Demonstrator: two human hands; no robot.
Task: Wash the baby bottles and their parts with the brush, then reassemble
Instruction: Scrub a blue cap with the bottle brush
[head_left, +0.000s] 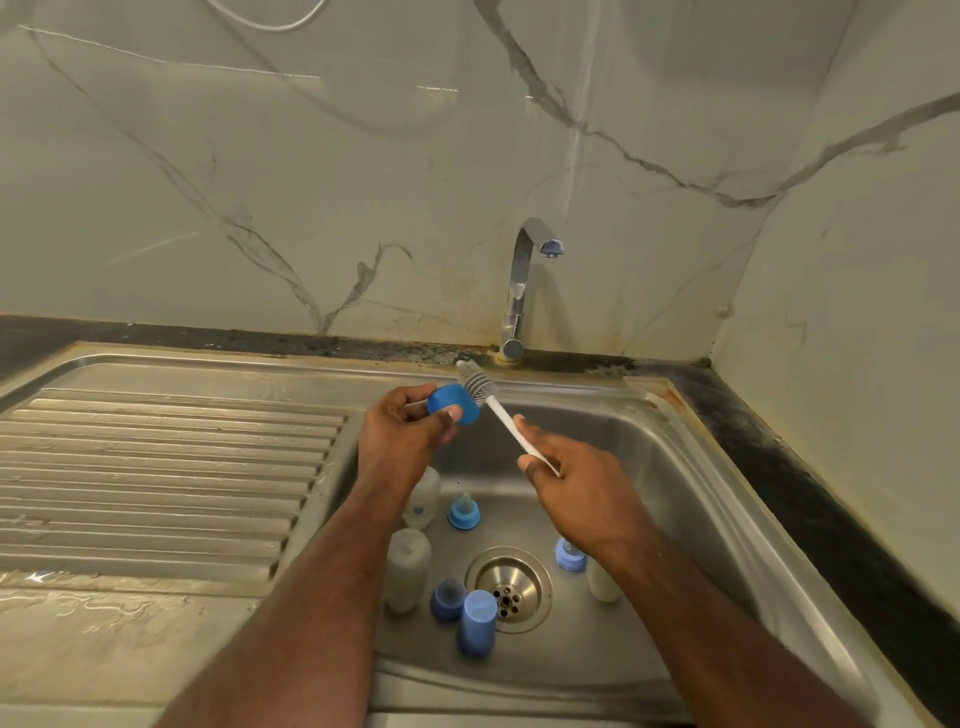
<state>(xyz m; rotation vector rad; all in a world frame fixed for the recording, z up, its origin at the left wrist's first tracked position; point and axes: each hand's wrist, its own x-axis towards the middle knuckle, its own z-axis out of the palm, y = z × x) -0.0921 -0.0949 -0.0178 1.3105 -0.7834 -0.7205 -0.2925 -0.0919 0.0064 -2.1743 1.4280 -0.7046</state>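
Note:
My left hand (402, 431) grips a blue bottle cap (451, 404) above the sink's left rim. My right hand (571, 480) holds the white handle of a bottle brush (501, 410); its grey bristle head lies against the cap's right side. Down in the steel sink (691, 467) lie clear bottles (422, 499) (408, 569), a third bottle (602, 582) partly hidden by my right arm, two blue nipple rings (462, 513) (570, 555) and two blue caps (448, 598) (476, 621).
A chrome tap (522, 286) stands behind the basin, with no water running. The ribbed steel drainboard (156, 467) stretches to the left. The drain (509, 587) sits in the basin's middle. Marble walls close in behind and on the right.

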